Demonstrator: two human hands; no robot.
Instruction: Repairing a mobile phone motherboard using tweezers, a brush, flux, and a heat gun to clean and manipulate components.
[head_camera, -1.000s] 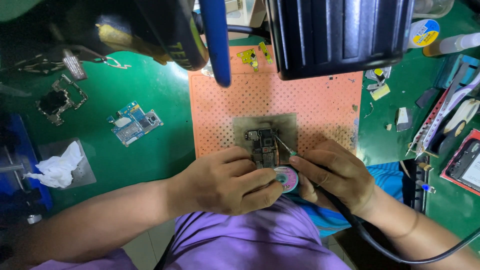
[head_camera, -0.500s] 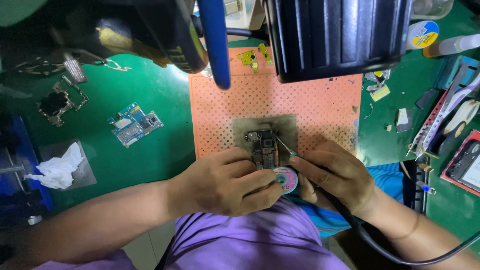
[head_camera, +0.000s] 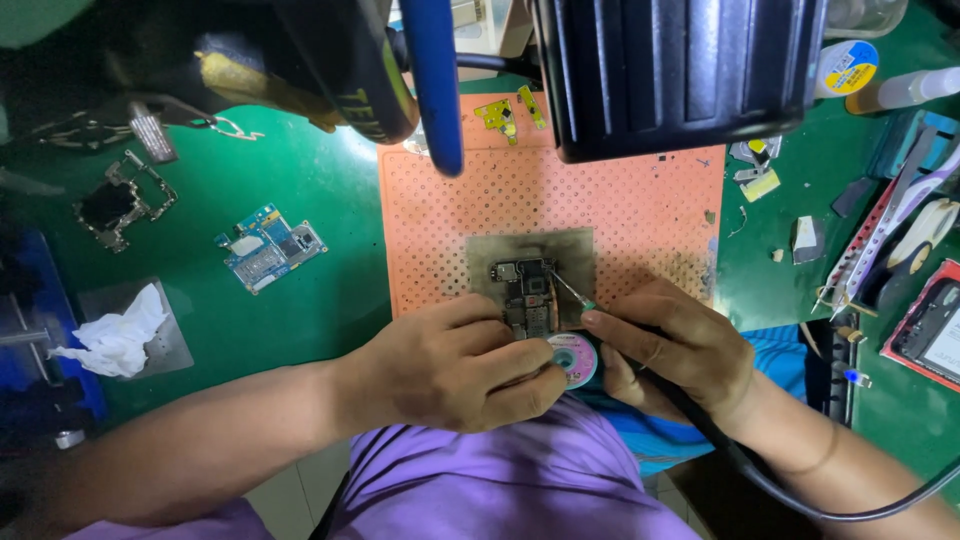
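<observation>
My left hand (head_camera: 455, 365) is curled, fingers pressing the small dark board (head_camera: 526, 295). My right hand (head_camera: 675, 350) pinches a thin tool (head_camera: 570, 291), its tip on the board. A round pink spool (head_camera: 573, 357) sits between my hands. Past them, an orange holey mat (head_camera: 620, 210), then a big black box (head_camera: 680, 70) blocking things.

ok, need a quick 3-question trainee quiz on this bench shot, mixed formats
1. Multiple choice: what does the right hand hold against the dark circuit board?
A. a cotton swab
B. a thin-tipped corded tool
C. a pair of scissors

2. True or false: the dark circuit board lies on the bare green bench top, off the orange perforated mat.

3. Short answer: which hand rests beside the small round spool and steadies the board's near edge?

Key
1. B
2. False: it sits on a scorched patch of the orange mat.
3. The left hand.
</observation>
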